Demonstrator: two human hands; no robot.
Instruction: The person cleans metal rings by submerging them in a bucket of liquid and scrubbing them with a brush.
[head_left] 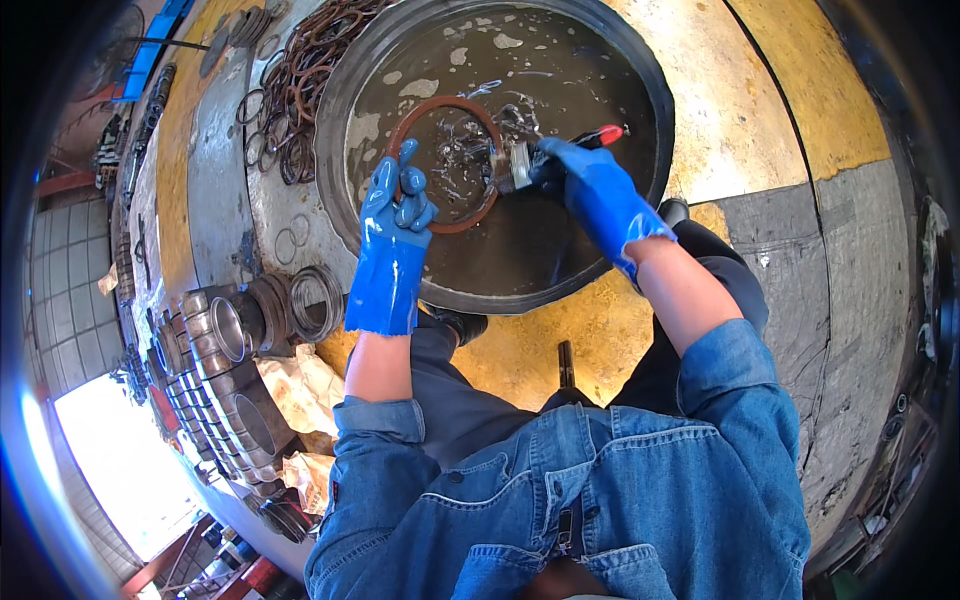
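Left hand (398, 200), blue-gloved, fingers closed around the left/near side of a reddish-brown ring (450, 103), held above murky liquid (570, 75) in a round dark tub (540, 300). Right hand (592, 185), same glove type, gripping a brush (521, 165) with a red-tipped handle, bristle end at the ring's right side, exact contact hard to tell. Pile of similar rings (308, 90) on the floor left of the tub, far side; metal cylinders (232, 328) left, nearer.
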